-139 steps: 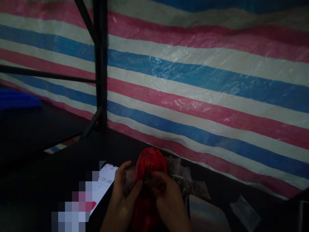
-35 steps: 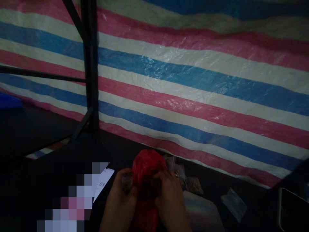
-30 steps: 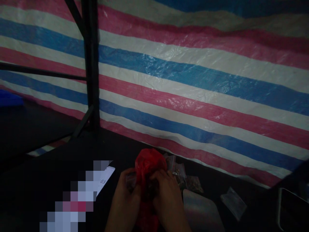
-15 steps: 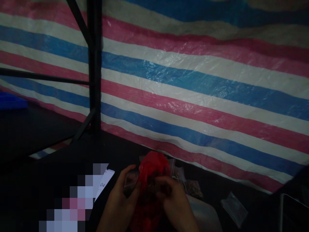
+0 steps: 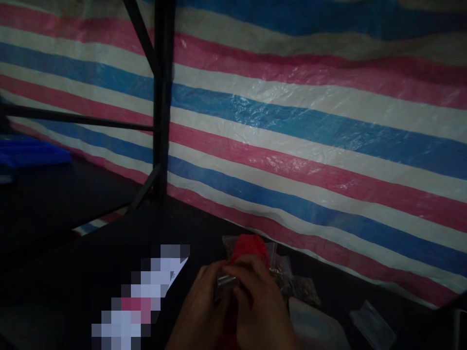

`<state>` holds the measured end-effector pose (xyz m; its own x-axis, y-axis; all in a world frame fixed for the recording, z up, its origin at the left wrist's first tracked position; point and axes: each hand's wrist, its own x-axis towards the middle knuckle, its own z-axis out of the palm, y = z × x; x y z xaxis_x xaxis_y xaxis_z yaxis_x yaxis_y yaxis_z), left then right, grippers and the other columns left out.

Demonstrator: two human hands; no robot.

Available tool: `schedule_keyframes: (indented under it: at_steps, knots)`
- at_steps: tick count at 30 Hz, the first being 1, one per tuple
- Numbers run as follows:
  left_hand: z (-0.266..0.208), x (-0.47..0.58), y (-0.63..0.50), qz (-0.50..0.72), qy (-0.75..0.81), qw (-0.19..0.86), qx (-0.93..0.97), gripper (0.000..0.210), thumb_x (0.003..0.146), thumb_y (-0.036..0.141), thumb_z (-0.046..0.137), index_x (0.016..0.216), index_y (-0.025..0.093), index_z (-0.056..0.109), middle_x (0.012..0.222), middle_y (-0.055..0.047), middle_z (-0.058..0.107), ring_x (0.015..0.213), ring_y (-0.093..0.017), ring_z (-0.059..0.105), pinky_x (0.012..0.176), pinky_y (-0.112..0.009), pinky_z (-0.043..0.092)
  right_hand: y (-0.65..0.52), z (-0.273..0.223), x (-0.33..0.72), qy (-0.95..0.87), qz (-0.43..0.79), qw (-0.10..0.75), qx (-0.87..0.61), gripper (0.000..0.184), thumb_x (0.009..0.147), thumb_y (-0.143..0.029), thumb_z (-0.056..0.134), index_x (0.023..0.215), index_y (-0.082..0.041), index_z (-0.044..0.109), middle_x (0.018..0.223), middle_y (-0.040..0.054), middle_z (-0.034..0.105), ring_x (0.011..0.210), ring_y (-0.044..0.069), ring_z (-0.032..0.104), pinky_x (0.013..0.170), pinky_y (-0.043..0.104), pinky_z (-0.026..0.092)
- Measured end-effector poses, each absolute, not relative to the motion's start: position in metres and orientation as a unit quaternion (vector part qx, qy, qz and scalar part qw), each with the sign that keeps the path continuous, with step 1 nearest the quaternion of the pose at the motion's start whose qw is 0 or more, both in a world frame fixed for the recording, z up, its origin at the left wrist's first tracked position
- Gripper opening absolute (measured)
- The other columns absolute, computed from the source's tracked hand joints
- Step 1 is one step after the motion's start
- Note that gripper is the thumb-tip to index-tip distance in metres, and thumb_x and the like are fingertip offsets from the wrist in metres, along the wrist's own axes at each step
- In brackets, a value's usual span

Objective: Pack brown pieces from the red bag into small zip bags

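Observation:
My left hand [image 5: 204,299] is closed on a small clear plastic bag [image 5: 226,281], of which only a shiny greyish strip shows between the hands. Close against it, my right hand [image 5: 260,296] has its fingers curled over the top edge of that strip; whatever they pinch is hidden. A red plastic bag [image 5: 250,244] sticks out beyond the fingers, and more red shows dimly below them. Several small clear zip bags [image 5: 305,288] with dark contents lie behind and to the right of the red bag.
A pale, rounded container or lid [image 5: 315,323] sits right of my hands. Farther right lies a clear plastic bag [image 5: 374,325]. Pixelated pale paper [image 5: 146,291] is at left on the black table [image 5: 182,221]. Beyond are a blue tray [image 5: 40,153], black metal frame [image 5: 162,107] and striped sheet [image 5: 310,131].
My hands have come together, the right fingers moving left over the small clear bag and covering more of the red bag. The view has turned slightly left, showing more of the blue tray.

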<state>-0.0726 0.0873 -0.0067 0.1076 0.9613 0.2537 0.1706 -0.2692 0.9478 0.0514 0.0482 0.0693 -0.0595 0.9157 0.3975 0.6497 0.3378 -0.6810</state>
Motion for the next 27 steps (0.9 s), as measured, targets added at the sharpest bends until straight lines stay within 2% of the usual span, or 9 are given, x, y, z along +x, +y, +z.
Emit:
schedule_keyframes:
  at_steps: [4, 8, 16, 19, 22, 24, 27]
  knots:
    - [-0.006, -0.074, 0.087, 0.498, 0.438, 0.434, 0.61, 0.034, 0.095, 0.035, 0.056, 0.126, 0.023, 0.067, 0.123, -0.012, 0.072, 0.116, -0.031, 0.07, 0.1, -0.047, 0.055, 0.049, 0.071, 0.045, -0.727, 0.136, 0.401, -0.54, 0.06, 0.074, 0.007, 0.048, 0.11, -0.026, 0.082, 0.117, 0.0067, 0.075, 0.105, 0.022, 0.076, 0.091, 0.029, 0.061]
    - [-0.007, -0.075, 0.088, 0.517, 0.426, 0.461, 0.582, 0.039, 0.092, 0.029, 0.058, 0.13, 0.023, 0.064, 0.131, -0.012, 0.07, 0.121, -0.029, 0.069, 0.103, -0.044, 0.055, 0.049, 0.072, 0.045, -0.735, 0.12, 0.396, -0.537, 0.058, 0.077, 0.006, 0.049, 0.113, -0.027, 0.081, 0.12, 0.0067, 0.075, 0.108, 0.023, 0.076, 0.092, 0.03, 0.061]
    - [-0.001, -0.08, 0.084, 0.51, 0.445, 0.459, 0.576, 0.042, 0.091, 0.025, 0.056, 0.133, 0.022, 0.059, 0.133, -0.012, 0.067, 0.126, -0.028, 0.066, 0.109, -0.046, 0.052, 0.049, 0.063, 0.046, -0.716, 0.122, 0.422, -0.542, 0.054, 0.085, 0.004, 0.049, 0.116, -0.028, 0.079, 0.122, 0.0052, 0.074, 0.111, 0.019, 0.075, 0.097, 0.026, 0.06]
    - [0.004, -0.081, 0.084, 0.518, 0.445, 0.469, 0.56, 0.037, 0.092, 0.033, 0.06, 0.128, 0.023, 0.062, 0.13, -0.011, 0.068, 0.122, -0.028, 0.068, 0.104, -0.044, 0.056, 0.049, 0.063, 0.056, -0.706, 0.112, 0.437, -0.547, 0.048, 0.088, -0.002, 0.055, 0.119, -0.03, 0.078, 0.125, 0.0039, 0.073, 0.116, 0.019, 0.073, 0.099, 0.027, 0.059]
    - [0.009, -0.08, 0.085, 0.546, 0.439, 0.469, 0.538, 0.032, 0.091, 0.046, 0.065, 0.114, 0.024, 0.067, 0.115, -0.009, 0.072, 0.106, -0.028, 0.073, 0.092, -0.042, 0.061, 0.048, 0.065, 0.071, -0.679, 0.107, 0.461, -0.561, 0.042, 0.089, -0.008, 0.06, 0.119, -0.03, 0.078, 0.124, 0.0042, 0.074, 0.117, 0.021, 0.073, 0.102, 0.031, 0.058]
    - [0.011, -0.081, 0.085, 0.583, 0.447, 0.445, 0.512, 0.035, 0.088, 0.051, 0.068, 0.111, 0.025, 0.066, 0.109, -0.006, 0.072, 0.102, -0.027, 0.073, 0.088, -0.04, 0.062, 0.047, 0.064, 0.079, -0.67, 0.128, 0.439, -0.585, 0.042, 0.085, -0.005, 0.062, 0.115, -0.028, 0.08, 0.119, 0.005, 0.076, 0.114, 0.023, 0.073, 0.102, 0.034, 0.057]
    - [0.017, -0.084, 0.085, 0.634, 0.485, 0.372, 0.473, 0.046, 0.082, 0.054, 0.071, 0.117, 0.026, 0.063, 0.111, -0.007, 0.071, 0.106, -0.029, 0.072, 0.093, -0.044, 0.061, 0.048, 0.059, 0.084, -0.67, 0.156, 0.379, -0.62, 0.045, 0.081, 0.0, 0.06, 0.112, -0.025, 0.081, 0.115, 0.0068, 0.077, 0.111, 0.026, 0.074, 0.102, 0.037, 0.056]
